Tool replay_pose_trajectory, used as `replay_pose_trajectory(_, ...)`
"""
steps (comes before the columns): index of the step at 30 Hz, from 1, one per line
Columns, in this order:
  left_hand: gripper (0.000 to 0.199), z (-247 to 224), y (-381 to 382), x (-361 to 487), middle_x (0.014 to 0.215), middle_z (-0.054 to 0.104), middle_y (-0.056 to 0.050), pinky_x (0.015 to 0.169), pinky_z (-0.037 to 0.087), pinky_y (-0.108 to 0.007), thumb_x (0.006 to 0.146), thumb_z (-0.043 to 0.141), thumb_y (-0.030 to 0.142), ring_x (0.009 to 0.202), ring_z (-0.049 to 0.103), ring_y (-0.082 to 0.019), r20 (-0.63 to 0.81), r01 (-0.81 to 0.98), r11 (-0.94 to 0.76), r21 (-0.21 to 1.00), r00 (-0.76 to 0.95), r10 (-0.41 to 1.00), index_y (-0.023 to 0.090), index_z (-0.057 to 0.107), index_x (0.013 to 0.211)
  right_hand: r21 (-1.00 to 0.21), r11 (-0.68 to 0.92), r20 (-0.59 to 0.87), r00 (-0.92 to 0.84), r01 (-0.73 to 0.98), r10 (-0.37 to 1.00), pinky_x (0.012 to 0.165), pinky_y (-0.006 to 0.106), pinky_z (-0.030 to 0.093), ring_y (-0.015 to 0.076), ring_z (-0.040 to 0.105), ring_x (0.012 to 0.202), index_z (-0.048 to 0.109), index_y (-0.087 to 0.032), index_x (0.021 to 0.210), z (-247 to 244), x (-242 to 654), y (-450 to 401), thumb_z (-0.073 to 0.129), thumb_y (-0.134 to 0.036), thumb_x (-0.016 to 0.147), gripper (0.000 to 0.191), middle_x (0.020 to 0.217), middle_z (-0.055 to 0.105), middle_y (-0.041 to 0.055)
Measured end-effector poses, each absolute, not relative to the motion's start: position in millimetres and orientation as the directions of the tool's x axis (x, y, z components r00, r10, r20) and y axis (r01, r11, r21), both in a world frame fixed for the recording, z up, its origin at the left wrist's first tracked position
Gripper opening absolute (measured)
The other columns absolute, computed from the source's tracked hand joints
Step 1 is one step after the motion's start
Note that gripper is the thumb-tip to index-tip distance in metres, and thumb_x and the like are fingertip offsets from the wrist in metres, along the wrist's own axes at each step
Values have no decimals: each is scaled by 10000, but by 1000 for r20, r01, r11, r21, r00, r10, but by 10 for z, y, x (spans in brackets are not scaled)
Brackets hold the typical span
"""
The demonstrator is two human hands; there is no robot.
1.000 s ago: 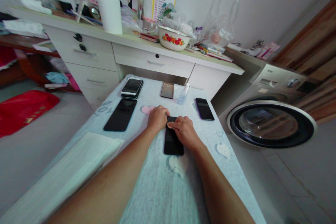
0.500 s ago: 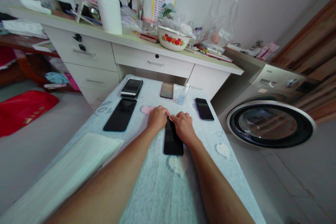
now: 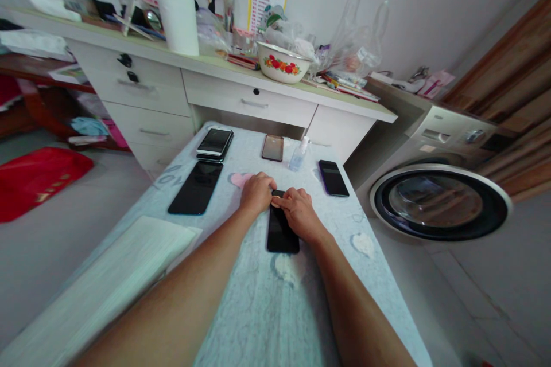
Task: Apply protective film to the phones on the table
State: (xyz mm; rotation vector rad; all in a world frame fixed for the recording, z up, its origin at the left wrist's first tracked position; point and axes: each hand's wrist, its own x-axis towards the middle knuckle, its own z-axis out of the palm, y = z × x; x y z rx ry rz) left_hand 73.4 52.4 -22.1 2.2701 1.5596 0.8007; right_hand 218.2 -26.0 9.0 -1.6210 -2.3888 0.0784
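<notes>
A black smartphone (image 3: pixel 283 233) lies flat on the cloth-covered table, screen up, between my two hands. My left hand (image 3: pixel 257 194) is closed at its top left corner, fingers curled around the edge. Over the upper part of the screen, my right hand (image 3: pixel 298 213) is closed too, its fingertips pressed together close to my left fingers. Whether something small is pinched there, I cannot tell. Beyond the hands stand a small clear spray bottle (image 3: pixel 298 153) and a brown-edged phone case (image 3: pixel 272 148).
Left of my hands lie a large black phone (image 3: pixel 196 188) and a stack of phones (image 3: pixel 215 143). Another phone (image 3: pixel 333 178) is near the right edge. A pale long box-like piece (image 3: pixel 112 281) lies front left. A desk (image 3: pixel 253 104) and washing machine (image 3: pixel 430 183) stand beyond.
My right hand's fingertips have shifted slightly left across the top of the smartphone, baring a bit of its top edge. My left hand stays at the corner.
</notes>
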Motion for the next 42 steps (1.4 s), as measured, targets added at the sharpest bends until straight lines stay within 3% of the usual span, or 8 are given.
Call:
replay_pose_trajectory(10, 297, -194, 505, 727, 917, 658, -37, 841, 451, -296, 737, 490, 17, 893, 604, -175, 287, 765, -380, 519, 263, 921, 211, 710, 780, -138, 429, 156, -408, 893, 899, 743, 312, 265, 185, 393, 842, 637, -349, 1181, 174, 2198, -323, 396, -261, 999, 314, 943, 534, 53)
replay_pose_trajectory(16, 289, -208, 501, 733, 910, 653, -32, 835, 449, -289, 733, 492, 15, 898, 598, -170, 300, 755, -380, 534, 251, 920, 212, 701, 761, -205, 488, 111, -476, 848, 873, 758, 304, 275, 175, 390, 845, 678, -311, 1087, 215, 2258, -415, 443, -162, 960, 306, 913, 516, 40)
replay_pose_trajectory(26, 286, -244, 530, 738, 884, 654, -25, 826, 448, -282, 737, 486, 20, 886, 598, -166, 324, 752, -406, 519, 267, 908, 215, 695, 752, -256, 458, 202, -416, 851, 887, 766, 316, 283, 174, 396, 834, 662, -341, 1139, 115, 2225, -517, 400, -221, 994, 323, 911, 527, 44)
replay_pose_trajectory(29, 290, -237, 520, 738, 882, 653, -23, 822, 446, -282, 735, 480, 23, 883, 595, -166, 322, 755, -403, 517, 265, 909, 217, 695, 754, -276, 448, 201, -405, 850, 892, 776, 316, 293, 178, 407, 837, 667, -304, 1114, 117, 2218, -521, 390, -218, 996, 313, 906, 548, 43)
replay_pose_trajectory(35, 284, -231, 522, 741, 894, 657, -27, 826, 444, -286, 747, 479, 37, 884, 594, -168, 305, 759, -393, 519, 266, 915, 216, 699, 760, -309, 390, 181, -349, 867, 920, 813, 326, 316, 204, 426, 905, 528, -180, 1294, 102, 2212, -525, 483, -180, 938, 358, 999, 575, 69)
replay_pose_trajectory(42, 282, -206, 513, 742, 913, 657, -28, 847, 450, -292, 768, 478, 50, 899, 598, -171, 287, 770, -381, 511, 265, 920, 221, 703, 767, -267, 394, 184, -355, 879, 916, 787, 329, 311, 201, 430, 888, 682, -218, 1075, 123, 2195, -530, 476, -211, 955, 239, 948, 576, 66)
